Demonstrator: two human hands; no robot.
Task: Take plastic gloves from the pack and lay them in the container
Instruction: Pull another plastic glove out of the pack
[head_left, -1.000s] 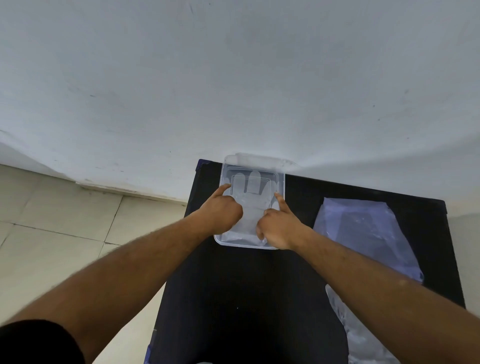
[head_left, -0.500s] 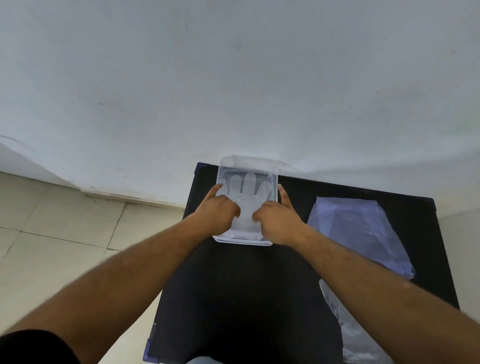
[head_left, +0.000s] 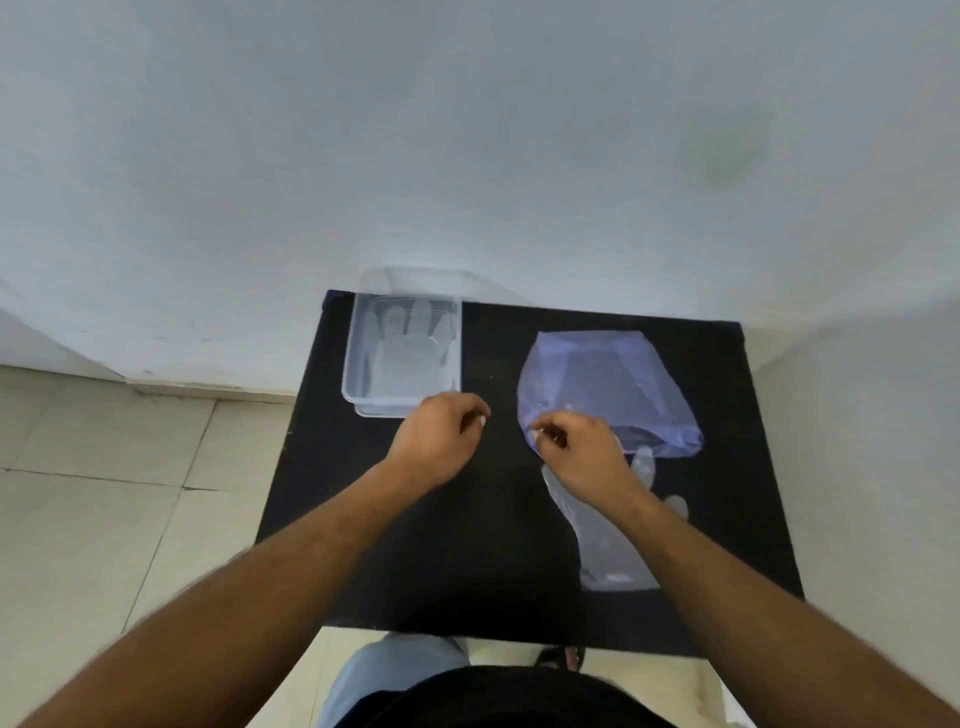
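Observation:
A clear plastic container (head_left: 349, 374) stands at the far left of the black table, with a flat transparent glove (head_left: 408, 345) lying inside it. The bluish plastic pack (head_left: 602, 384) lies to the right. A stack of clear gloves (head_left: 605, 545) sticks out of the pack's near end toward me. My left hand (head_left: 441, 441) hovers just in front of the container, fingers curled, holding nothing. My right hand (head_left: 579, 447) rests at the pack's near left corner, with fingertips pinched at its edge; whether they grip the pack or a glove is unclear.
The black table (head_left: 467, 545) stands against a white wall (head_left: 467, 156). Tiled floor (head_left: 104, 493) lies to the left. My legs and a sandalled foot (head_left: 561, 657) show below the table's near edge.
Both hands have left the container and drawn back toward me. The right hand moved right to the pack's corner. The glove stays flat in the container.

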